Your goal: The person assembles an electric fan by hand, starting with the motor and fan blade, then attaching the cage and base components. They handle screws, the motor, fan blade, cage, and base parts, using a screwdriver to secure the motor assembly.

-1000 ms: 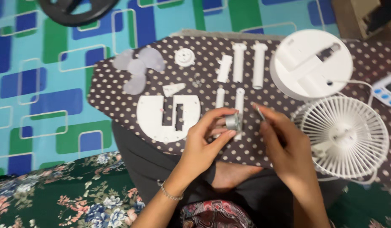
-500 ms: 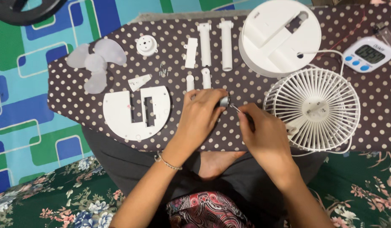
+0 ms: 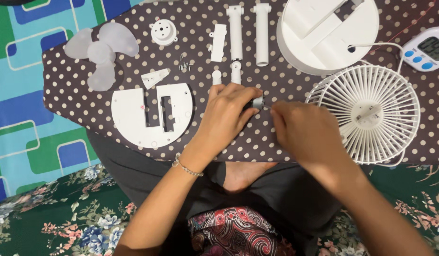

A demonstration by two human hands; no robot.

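Observation:
My left hand [image 3: 227, 113] is closed around a small silver motor [image 3: 257, 101], holding it down on the dotted brown cloth [image 3: 77, 95]. My right hand [image 3: 305, 132] grips a thin screwdriver; only its tip shows, touching the motor from the right. The rest of the tool is hidden under my fingers. Two short white tubes [image 3: 226, 75] lie just above my left hand.
Around lie a white fan grille [image 3: 371, 114], a round white base [image 3: 324, 33], a half-round white plate [image 3: 150, 114], a translucent fan blade [image 3: 98, 52], two long white tubes [image 3: 248, 31], a small white cap [image 3: 163, 31], several screws [image 3: 184, 64] and a white digital timer [image 3: 427, 49].
Both hands have stayed on the motor while the view shifted. My right hand has closed in on the motor, and its fingers now cover most of the screwdriver.

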